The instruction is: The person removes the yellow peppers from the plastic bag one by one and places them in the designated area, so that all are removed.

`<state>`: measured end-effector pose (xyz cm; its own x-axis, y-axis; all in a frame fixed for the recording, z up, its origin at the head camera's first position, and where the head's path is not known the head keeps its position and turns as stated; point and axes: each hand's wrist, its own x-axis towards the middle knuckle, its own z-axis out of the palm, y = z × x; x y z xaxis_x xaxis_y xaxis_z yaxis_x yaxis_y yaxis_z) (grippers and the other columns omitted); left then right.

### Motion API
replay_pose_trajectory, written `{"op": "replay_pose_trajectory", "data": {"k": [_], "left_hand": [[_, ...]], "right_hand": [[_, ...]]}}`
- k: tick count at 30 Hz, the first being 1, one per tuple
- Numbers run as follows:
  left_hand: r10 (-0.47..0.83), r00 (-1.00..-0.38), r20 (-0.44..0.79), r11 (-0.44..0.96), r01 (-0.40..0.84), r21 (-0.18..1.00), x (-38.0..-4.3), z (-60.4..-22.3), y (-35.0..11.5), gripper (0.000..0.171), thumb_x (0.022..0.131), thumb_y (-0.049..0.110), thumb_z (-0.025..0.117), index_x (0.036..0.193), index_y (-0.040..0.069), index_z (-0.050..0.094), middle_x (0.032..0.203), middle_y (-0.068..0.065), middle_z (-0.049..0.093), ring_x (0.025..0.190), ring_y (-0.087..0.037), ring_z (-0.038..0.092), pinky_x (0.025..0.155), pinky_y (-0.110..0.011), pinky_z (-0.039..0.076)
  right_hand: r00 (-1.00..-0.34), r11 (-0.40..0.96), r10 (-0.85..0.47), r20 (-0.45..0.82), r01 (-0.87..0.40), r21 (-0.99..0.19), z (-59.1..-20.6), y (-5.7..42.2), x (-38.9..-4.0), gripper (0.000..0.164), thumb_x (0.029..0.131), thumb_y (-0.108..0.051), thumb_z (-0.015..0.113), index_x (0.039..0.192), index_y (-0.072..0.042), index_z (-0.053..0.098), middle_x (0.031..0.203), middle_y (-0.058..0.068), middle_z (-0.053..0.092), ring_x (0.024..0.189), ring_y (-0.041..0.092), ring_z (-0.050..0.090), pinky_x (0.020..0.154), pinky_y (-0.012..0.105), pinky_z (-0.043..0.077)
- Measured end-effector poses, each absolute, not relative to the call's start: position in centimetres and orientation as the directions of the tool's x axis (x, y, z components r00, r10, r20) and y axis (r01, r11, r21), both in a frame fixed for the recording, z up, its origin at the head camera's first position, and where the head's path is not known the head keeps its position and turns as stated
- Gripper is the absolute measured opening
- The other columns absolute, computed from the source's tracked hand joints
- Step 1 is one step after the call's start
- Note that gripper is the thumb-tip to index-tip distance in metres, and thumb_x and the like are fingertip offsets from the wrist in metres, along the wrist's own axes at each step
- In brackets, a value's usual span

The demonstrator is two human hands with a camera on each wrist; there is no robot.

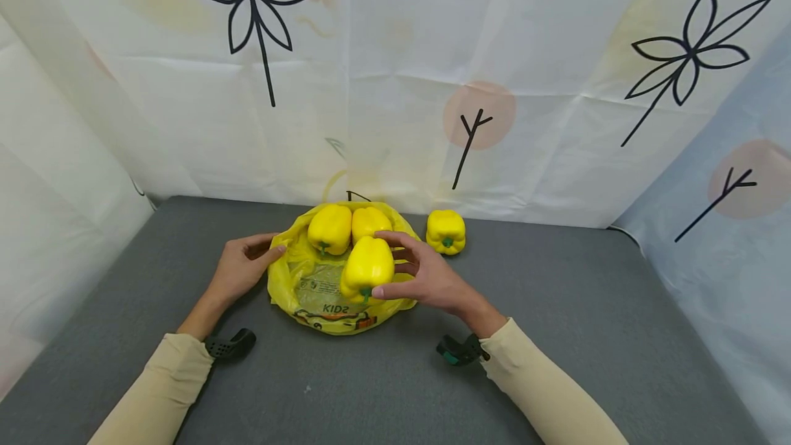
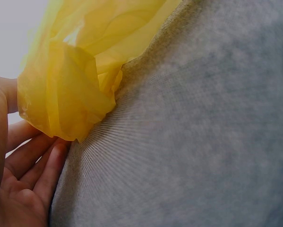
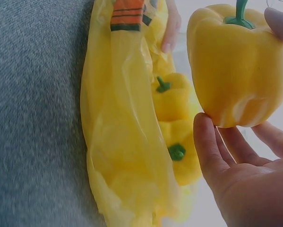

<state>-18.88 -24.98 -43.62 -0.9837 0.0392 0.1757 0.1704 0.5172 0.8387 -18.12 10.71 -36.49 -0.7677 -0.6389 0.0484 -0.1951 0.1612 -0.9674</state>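
A yellow bell pepper (image 1: pixel 368 268) is held in my right hand (image 1: pixel 426 273) above the opening of a yellow plastic bag (image 1: pixel 287 287). In the right wrist view, thumb and fingertips grip this pepper (image 3: pixel 238 71), its green stem pointing up in that picture. My left hand (image 1: pixel 242 266) holds the bag's left rim, thumb over the edge and fingers on the outside. The left wrist view shows the thin plastic (image 2: pixel 70 94) between thumb and fingers. Inside the bag, toward the back, lie two more yellow bell peppers, one on the left (image 1: pixel 330 229) and one on the right (image 1: pixel 369 221).
Another yellow bell pepper (image 1: pixel 445 231) stands on the grey tabletop (image 1: pixel 556 307), behind and right of the bag. A white curtain (image 1: pixel 395 33) with leaf drawings rises along the table's back edge. Dark bands (image 1: pixel 231 345) circle both wrists.
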Motion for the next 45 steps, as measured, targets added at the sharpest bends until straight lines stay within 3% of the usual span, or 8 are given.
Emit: {"op": "replay_pose_trajectory", "data": {"k": [6, 14, 22, 31, 45], "left_hand": [[0.037, -0.984, 0.175, 0.526, 0.168, 0.834, -18.9, -43.7, -25.0, 0.047, 0.103, 0.029, 0.063, 0.139, -0.001, 0.061, 0.132, -0.023, 0.064, 0.114, -0.034, 0.063, 0.081, -0.013, 0.049], [0.033, -0.984, 0.176, 0.517, 0.168, 0.839, -18.7, -43.5, -25.1, 0.047, 0.103, 0.029, 0.063, 0.139, -0.001, 0.06, 0.131, -0.023, 0.064, 0.114, -0.036, 0.063, 0.081, -0.012, 0.048], [0.024, -0.985, 0.173, 0.524, 0.16, 0.837, -18.7, -43.5, -25.1, 0.048, 0.103, 0.031, 0.063, 0.138, -0.002, 0.061, 0.13, -0.023, 0.064, 0.114, -0.037, 0.063, 0.081, -0.012, 0.048], [0.027, -0.986, 0.164, 0.521, 0.154, 0.84, -18.7, -43.5, -25.1, 0.05, 0.103, 0.033, 0.063, 0.139, -0.001, 0.06, 0.132, -0.023, 0.064, 0.116, -0.037, 0.063, 0.082, -0.011, 0.047], [0.029, -0.984, 0.174, 0.513, 0.164, 0.843, -18.8, -43.7, -25.0, 0.048, 0.103, 0.03, 0.064, 0.139, 0.0, 0.061, 0.131, -0.021, 0.064, 0.114, -0.034, 0.063, 0.081, -0.013, 0.049]], "right_hand": [[-0.782, 0.144, -0.62, 0.065, -0.194, -0.97, -36.3, 12.0, -18.0, 0.084, 0.084, -0.017, 0.086, 0.155, -0.016, 0.041, 0.152, 0.003, 0.044, 0.132, 0.03, 0.05, 0.105, 0.049, 0.046], [-0.792, 0.12, -0.601, 0.109, -0.224, -0.967, -35.8, 14.1, -18.1, 0.085, 0.085, -0.012, 0.084, 0.156, -0.005, 0.037, 0.153, 0.011, 0.042, 0.133, 0.033, 0.05, 0.106, 0.051, 0.044], [-0.819, 0.116, -0.562, 0.121, -0.222, -0.968, -35.1, 16.3, -18.3, 0.084, 0.086, -0.007, 0.082, 0.156, -0.009, 0.037, 0.154, 0.01, 0.041, 0.132, 0.032, 0.05, 0.107, 0.054, 0.042], [-0.856, 0.163, -0.5, 0.13, -0.241, -0.957, -34.8, 18.7, -18.6, 0.084, 0.087, -0.005, 0.081, 0.157, -0.011, 0.036, 0.151, 0.012, 0.043, 0.131, 0.031, 0.051, 0.107, 0.043, 0.045], [-0.91, 0.159, -0.397, 0.12, -0.197, -0.968, -34.9, 21.8, -19.6, 0.082, 0.09, 0.004, 0.073, 0.158, -0.001, 0.029, 0.154, 0.016, 0.037, 0.129, 0.022, 0.052, 0.097, 0.026, 0.051]]}}
